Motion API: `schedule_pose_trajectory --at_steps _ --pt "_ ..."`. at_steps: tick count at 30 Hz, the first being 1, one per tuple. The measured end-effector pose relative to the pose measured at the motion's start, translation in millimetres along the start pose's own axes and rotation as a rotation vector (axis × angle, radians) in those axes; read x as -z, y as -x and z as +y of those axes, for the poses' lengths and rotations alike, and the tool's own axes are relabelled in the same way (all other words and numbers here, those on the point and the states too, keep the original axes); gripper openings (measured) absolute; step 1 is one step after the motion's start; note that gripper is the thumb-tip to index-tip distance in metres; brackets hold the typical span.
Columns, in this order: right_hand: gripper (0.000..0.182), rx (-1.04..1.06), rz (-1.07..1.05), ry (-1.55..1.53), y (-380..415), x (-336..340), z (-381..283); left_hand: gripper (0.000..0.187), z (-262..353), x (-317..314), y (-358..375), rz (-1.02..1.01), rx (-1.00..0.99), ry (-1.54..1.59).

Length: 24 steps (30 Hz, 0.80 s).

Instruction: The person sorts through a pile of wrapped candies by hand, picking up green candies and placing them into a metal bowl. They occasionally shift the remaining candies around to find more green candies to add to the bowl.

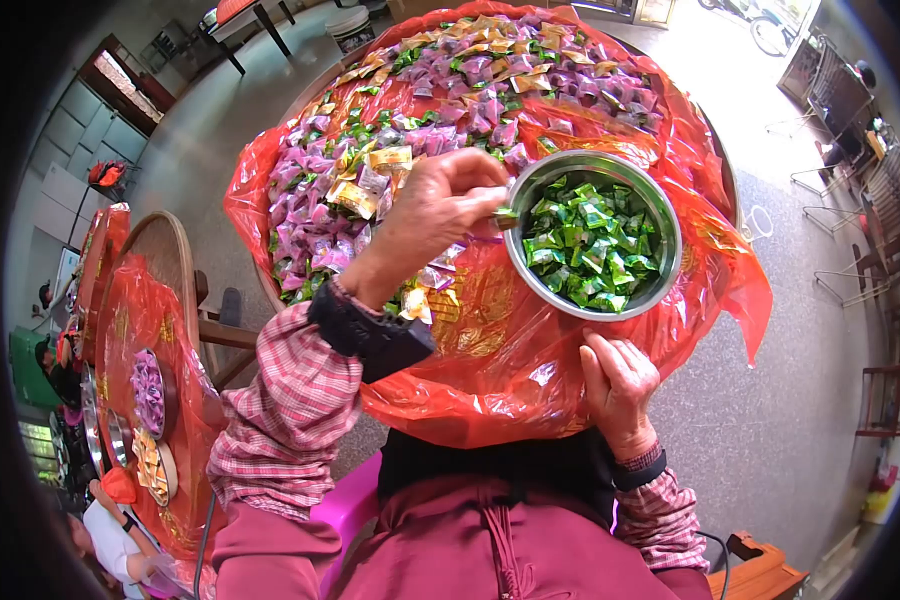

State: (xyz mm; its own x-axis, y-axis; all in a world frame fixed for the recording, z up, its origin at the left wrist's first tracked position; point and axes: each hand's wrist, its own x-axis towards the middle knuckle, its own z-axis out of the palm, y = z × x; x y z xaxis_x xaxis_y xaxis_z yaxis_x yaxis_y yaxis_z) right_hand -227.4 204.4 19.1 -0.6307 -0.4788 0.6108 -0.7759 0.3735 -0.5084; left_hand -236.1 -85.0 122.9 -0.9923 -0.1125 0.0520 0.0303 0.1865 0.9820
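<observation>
My left hand (438, 212) is at the left rim of a round metal bowl (667, 272), its fingers pinched on a green-wrapped candy (507, 218). The bowl holds many green-wrapped candies (592, 240). Just below the bowl, my right hand (618, 378) rests on the red plastic sheet (470, 385) with its fingers curled together; whatever they may hold is hidden. Purple-wrapped candies (305, 215), mixed with green and yellow ones, are spread over the sheet to the left of and behind the bowl. A yellow-wrapped candy (354, 198) lies beside my left wrist.
Another round table with red plastic (185, 350) stands at the left, with a dish of purple candies (148, 395) and one of yellow ones (152, 468). A person (110, 535) sits at lower left. Metal-framed chairs (840, 120) line the right side.
</observation>
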Motion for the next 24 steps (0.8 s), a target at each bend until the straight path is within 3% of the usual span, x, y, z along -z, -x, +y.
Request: schedule_pose_trajectory --at_steps 3,5,7,9,11,14,18,24 --pt "0.017 0.011 0.015 -0.004 0.6 -0.5 1.6 0.017 6.2 -16.0 -10.2 -0.063 -0.104 0.125" --pt "0.018 0.015 0.014 -0.004 0.7 -0.3 1.7 0.02 5.7 -9.3 -8.9 -0.04 -0.121 0.041" --pt "0.018 0.02 0.015 -0.008 0.3 0.0 2.2 0.021 -2.5 12.2 2.8 0.013 -0.1 -0.38" --pt "0.02 0.024 0.004 -0.005 0.7 0.6 1.6 0.02 -10.9 29.9 22.5 0.002 -0.081 -0.477" --pt "0.021 0.024 0.008 -0.006 1.1 -0.3 2.5 0.017 -28.0 47.1 43.3 -0.044 -0.167 -0.827" --pt "0.021 0.029 0.012 -0.009 1.7 -1.8 3.3 0.021 -49.7 60.5 71.2 -0.042 -0.205 -1.076" --pt "0.019 0.018 0.012 -0.008 0.9 -1.6 2.2 0.025 -60.6 56.7 83.1 -0.066 -0.131 -1.26" --pt "0.02 0.02 0.014 -0.006 1.3 -1.9 2.7 0.02 -57.0 57.3 83.6 -0.003 -0.107 -1.2"
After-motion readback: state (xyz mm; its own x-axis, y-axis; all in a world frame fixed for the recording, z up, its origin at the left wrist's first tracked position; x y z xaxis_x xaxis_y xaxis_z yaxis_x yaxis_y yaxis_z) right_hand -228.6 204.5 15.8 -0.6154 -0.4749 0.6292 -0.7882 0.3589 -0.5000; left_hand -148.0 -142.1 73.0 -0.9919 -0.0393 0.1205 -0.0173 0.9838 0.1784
